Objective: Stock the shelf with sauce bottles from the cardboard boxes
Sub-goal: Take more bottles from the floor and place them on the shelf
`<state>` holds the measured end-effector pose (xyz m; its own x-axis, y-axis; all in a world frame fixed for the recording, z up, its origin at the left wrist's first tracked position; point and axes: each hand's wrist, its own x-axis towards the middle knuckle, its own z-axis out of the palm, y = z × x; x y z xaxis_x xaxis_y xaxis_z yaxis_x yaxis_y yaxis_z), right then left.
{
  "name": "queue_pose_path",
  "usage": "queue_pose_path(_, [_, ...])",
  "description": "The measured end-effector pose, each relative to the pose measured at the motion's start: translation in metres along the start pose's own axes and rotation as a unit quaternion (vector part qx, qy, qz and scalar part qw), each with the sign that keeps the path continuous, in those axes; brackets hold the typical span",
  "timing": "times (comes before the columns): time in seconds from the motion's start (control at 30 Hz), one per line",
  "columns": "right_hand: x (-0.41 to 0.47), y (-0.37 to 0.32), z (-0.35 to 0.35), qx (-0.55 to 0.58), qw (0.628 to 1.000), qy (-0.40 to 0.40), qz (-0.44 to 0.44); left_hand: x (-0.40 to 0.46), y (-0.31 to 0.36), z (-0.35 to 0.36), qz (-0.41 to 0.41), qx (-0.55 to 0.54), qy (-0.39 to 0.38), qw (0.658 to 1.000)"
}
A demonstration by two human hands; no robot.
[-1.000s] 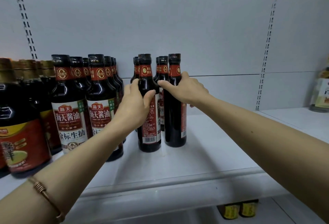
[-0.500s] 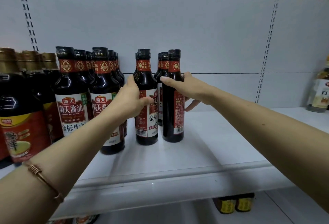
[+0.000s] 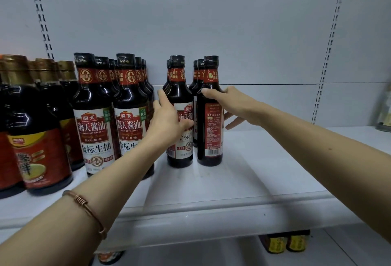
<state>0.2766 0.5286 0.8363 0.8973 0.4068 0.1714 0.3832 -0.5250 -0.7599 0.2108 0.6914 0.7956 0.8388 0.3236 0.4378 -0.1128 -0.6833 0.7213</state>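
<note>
Left grip [image 3: 167,117] grasps the front bottle [image 3: 179,117] on the shelf [image 3: 232,181]; right grip [image 3: 230,103], beside it, grasps its neighbour [image 3: 209,122]. A careless push could topple the tight rows behind, since these tall bottles tip easily.

Shelf [image 3: 243,181] carries several rows of bottles running front to back. Far left: gold-capped bottles [image 3: 38,130]. Right of them, two rows of soy sauce bottles [image 3: 93,117], touching side by side. Small gap, then two more rows: front bottle of the left row [image 3: 179,88], front bottle of the right row [image 3: 210,117] just beside it. Left hand [image 3: 167,122] sits on the left row's front bottle, right hand [image 3: 234,103] on the right row's. Shelf right of that is bare up to one bottle at far right [image 3: 385,115]. Lower shelf below: bottle tops [image 3: 285,242] under the front lip.
</note>
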Motion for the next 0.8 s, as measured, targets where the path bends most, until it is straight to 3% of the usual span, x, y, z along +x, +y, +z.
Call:
queue_pose_path(0.37, [0.009,-0.004,0.010,-0.064,0.996,0.051,0.022,0.009,-0.007,-0.001,-0.012,-0.034,-0.026,0.999])
queue_pose_path(0.57, [0.005,0.006,-0.004,0.067,0.997,-0.025,-0.004,0.005,-0.009,0.004,0.017,-0.036,-0.021,0.999])
queue_pose_path(0.8, [0.004,0.011,0.006,0.027,0.996,0.075,-0.032,0.010,-0.003,0.003,-0.024,-0.013,-0.013,1.000])
